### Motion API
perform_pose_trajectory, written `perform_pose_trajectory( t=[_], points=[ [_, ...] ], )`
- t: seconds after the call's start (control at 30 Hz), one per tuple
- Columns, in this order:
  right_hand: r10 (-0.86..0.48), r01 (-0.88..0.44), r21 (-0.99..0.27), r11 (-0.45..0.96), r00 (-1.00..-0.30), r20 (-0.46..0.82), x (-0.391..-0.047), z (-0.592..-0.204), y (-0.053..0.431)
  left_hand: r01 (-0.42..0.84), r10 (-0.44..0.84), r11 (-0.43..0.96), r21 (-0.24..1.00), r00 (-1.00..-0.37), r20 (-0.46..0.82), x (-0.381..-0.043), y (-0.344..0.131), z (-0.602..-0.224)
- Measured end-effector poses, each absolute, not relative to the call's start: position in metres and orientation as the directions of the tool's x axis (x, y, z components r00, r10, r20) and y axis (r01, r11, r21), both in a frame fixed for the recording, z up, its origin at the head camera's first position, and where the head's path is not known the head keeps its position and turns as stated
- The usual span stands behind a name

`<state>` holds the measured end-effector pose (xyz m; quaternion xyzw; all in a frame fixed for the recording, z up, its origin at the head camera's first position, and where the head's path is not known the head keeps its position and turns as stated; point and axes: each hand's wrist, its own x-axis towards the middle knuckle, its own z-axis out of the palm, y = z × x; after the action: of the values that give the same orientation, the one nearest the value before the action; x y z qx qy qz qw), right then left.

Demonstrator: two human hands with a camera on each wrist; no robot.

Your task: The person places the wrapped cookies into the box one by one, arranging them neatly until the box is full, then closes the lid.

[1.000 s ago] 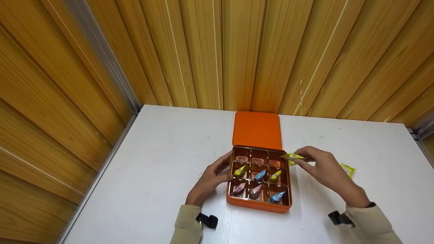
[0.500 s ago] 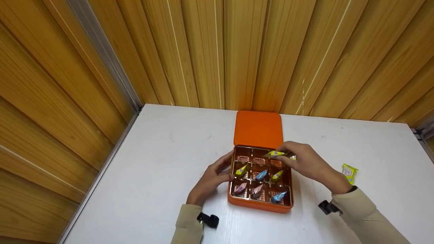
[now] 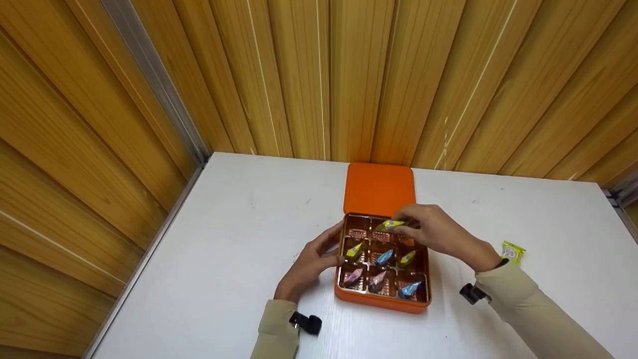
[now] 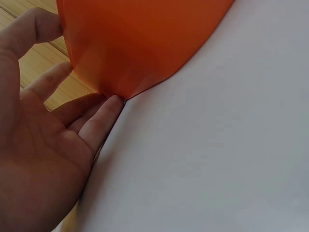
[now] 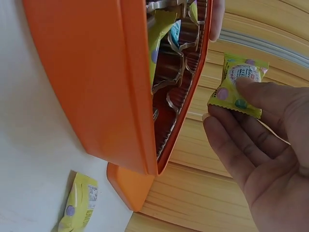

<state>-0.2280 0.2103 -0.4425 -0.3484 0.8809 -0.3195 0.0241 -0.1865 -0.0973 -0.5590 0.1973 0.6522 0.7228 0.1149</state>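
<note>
In the head view my right hand pinches a yellow wrapped candy over the back row of an orange tin. The right wrist view shows the candy between thumb and fingers, apart from the tin. My left hand touches the tin's left side with its fingertips, the thumb at the rim; its fingers lie fairly straight against the orange wall in the left wrist view. Front and middle compartments hold a yellow candy, a blue candy, a pink candy and several others.
Behind the tin its orange lid lies flat on the white table. One more yellow candy packet lies on the table to the right. A wood-patterned wall rises at the table's back edge.
My right hand has carried the yellow candy leftward, from the tin's right rim to above the middle of the back row. The left hand stays at the tin's left side.
</note>
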Motion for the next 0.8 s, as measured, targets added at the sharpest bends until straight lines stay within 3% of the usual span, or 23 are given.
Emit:
perform_pose_trajectory(
  t=[0.8],
  points=[
    [-0.757,-0.713,-0.473,0.519,-0.639,0.133,-0.256,-0.425,0.165,0.063,0.424,-0.159,0.985,-0.897,0.126,-0.187,-0.098,-0.560]
  ],
)
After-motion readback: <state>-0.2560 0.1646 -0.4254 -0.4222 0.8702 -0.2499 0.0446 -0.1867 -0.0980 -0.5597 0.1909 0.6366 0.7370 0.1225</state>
